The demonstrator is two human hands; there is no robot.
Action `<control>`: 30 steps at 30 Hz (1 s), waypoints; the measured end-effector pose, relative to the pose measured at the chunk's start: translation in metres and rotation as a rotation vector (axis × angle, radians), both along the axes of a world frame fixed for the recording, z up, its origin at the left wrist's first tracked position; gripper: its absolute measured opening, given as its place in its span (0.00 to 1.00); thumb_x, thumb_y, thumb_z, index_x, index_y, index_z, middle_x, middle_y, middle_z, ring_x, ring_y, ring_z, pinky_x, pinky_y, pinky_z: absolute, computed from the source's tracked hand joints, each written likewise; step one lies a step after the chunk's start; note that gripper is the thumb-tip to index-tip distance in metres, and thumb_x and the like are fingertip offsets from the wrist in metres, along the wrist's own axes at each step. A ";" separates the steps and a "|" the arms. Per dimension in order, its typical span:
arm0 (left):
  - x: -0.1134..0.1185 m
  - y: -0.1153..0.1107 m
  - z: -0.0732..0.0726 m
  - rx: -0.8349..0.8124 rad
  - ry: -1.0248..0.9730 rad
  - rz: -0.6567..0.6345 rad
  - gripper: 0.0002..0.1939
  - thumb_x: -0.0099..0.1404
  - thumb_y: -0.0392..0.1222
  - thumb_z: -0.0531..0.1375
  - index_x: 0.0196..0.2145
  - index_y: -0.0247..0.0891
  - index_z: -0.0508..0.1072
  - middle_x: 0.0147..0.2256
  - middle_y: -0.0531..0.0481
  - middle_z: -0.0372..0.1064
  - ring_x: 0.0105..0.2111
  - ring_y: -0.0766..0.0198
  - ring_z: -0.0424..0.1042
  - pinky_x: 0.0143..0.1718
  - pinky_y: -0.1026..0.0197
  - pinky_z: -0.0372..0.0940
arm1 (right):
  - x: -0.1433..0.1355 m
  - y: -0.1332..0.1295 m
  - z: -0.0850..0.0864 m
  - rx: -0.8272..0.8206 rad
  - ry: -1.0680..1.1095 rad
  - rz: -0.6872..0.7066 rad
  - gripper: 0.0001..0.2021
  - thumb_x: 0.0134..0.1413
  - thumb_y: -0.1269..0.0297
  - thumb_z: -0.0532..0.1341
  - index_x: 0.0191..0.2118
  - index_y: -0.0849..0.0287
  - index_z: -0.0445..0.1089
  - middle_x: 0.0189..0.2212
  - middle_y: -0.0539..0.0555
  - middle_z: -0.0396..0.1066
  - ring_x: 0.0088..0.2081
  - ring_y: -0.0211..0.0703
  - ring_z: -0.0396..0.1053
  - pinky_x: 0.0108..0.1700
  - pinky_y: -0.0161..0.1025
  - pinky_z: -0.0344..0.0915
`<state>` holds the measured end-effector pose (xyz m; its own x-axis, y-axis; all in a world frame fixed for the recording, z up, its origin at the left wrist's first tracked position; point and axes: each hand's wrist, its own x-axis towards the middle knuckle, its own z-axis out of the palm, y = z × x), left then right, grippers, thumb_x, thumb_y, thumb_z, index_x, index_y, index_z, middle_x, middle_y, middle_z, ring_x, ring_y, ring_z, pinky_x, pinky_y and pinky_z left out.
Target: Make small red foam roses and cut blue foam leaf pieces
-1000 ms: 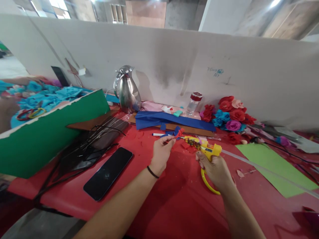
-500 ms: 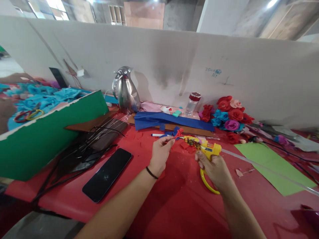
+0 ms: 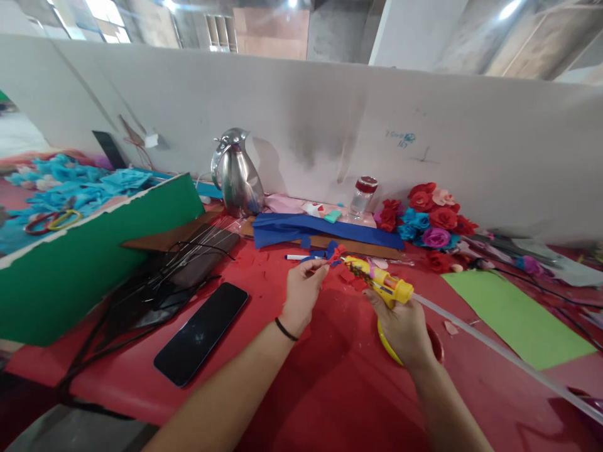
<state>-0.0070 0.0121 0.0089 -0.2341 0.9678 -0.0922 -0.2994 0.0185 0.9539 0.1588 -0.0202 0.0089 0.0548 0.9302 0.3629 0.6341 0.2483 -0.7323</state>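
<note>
The left hand [image 3: 301,292] pinched one small red-and-blue paper flower [image 3: 333,252] between thumb and fingertips, just above the red table [image 3: 330,389]. At its three o'clock the right hand [image 3: 402,323] was wrapped around the grip of one yellow glue gun [image 3: 379,282], whose nozzle pointed at ten o'clock and nearly touched the flower. One glue stick [image 3: 499,351] trailed from the gun toward four o'clock. One black phone [image 3: 201,333] lay at the left hand's eight o'clock, one steel jug [image 3: 237,174] at eleven o'clock.
</note>
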 end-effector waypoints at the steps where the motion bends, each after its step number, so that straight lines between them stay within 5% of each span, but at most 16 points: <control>1: 0.000 0.000 0.001 0.000 -0.003 0.002 0.08 0.49 0.40 0.64 0.27 0.33 0.76 0.18 0.56 0.61 0.18 0.74 0.53 0.21 0.67 0.49 | 0.000 0.000 -0.003 0.021 -0.012 -0.003 0.17 0.55 0.49 0.56 0.37 0.59 0.69 0.33 0.58 0.75 0.37 0.51 0.72 0.38 0.40 0.65; 8: -0.002 -0.001 0.004 -0.003 0.015 0.009 0.09 0.49 0.41 0.64 0.28 0.32 0.78 0.18 0.56 0.61 0.18 0.74 0.52 0.21 0.67 0.49 | 0.004 0.003 -0.009 0.218 -0.349 0.085 0.09 0.59 0.56 0.55 0.34 0.56 0.66 0.27 0.53 0.72 0.28 0.44 0.69 0.28 0.35 0.60; 15: -0.002 0.002 0.002 -0.043 -0.026 0.022 0.11 0.46 0.43 0.66 0.27 0.33 0.78 0.18 0.56 0.62 0.18 0.74 0.52 0.20 0.66 0.48 | 0.006 0.002 0.000 0.368 -0.623 0.151 0.08 0.59 0.69 0.51 0.37 0.57 0.67 0.34 0.57 0.73 0.33 0.44 0.70 0.33 0.35 0.60; 20: -0.003 0.003 0.002 -0.038 -0.052 0.024 0.10 0.44 0.43 0.66 0.24 0.33 0.76 0.18 0.56 0.62 0.18 0.74 0.52 0.21 0.67 0.49 | 0.007 0.002 -0.008 0.306 -0.369 0.097 0.06 0.58 0.63 0.55 0.37 0.57 0.67 0.32 0.55 0.73 0.29 0.42 0.69 0.30 0.35 0.61; 26: -0.004 0.001 0.004 -0.025 -0.125 -0.014 0.10 0.45 0.41 0.67 0.25 0.33 0.76 0.23 0.53 0.67 0.18 0.76 0.54 0.21 0.66 0.51 | 0.004 0.000 -0.009 0.068 0.092 0.031 0.14 0.54 0.50 0.59 0.34 0.57 0.69 0.26 0.53 0.70 0.28 0.45 0.68 0.30 0.38 0.64; 30: -0.003 -0.001 0.006 -0.025 -0.122 -0.048 0.11 0.45 0.43 0.68 0.25 0.34 0.76 0.23 0.54 0.67 0.18 0.75 0.54 0.21 0.66 0.52 | 0.002 0.000 -0.006 -0.120 0.271 0.053 0.20 0.52 0.44 0.58 0.26 0.58 0.67 0.16 0.48 0.61 0.19 0.38 0.59 0.22 0.34 0.57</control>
